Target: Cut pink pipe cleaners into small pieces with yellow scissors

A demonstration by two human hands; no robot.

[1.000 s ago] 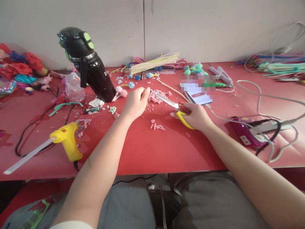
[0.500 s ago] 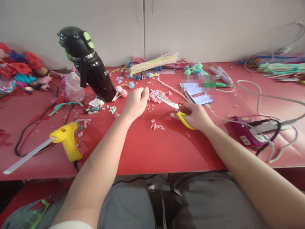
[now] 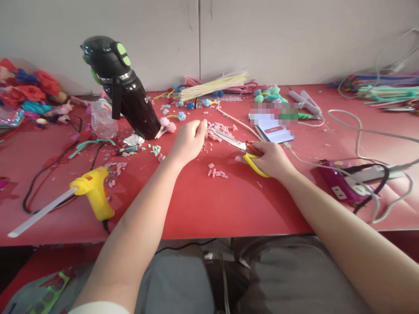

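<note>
My right hand (image 3: 271,159) grips scissors (image 3: 250,163) with yellow and orange handles, their silver blades pointing left toward my other hand. My left hand (image 3: 190,139) is closed in a pinch just beyond the blade tips; whatever lies between its thumb and fingers is hidden or too small to make out. Short pink pieces (image 3: 224,128) are heaped behind the blades. A smaller scatter of pink cut pieces (image 3: 216,171) lies nearer to me on the red table (image 3: 203,209).
A tall black bottle (image 3: 131,96) and a clear plastic bottle (image 3: 104,120) stand left. The yellow glue gun (image 3: 94,189) lies front left. On the right are a phone (image 3: 275,130), a purple power strip (image 3: 340,183) and looping cables. Pipe cleaners (image 3: 214,86) lie at the back.
The whole view has shifted very slightly. Both hands and the scissors keep nearly the same pose.
</note>
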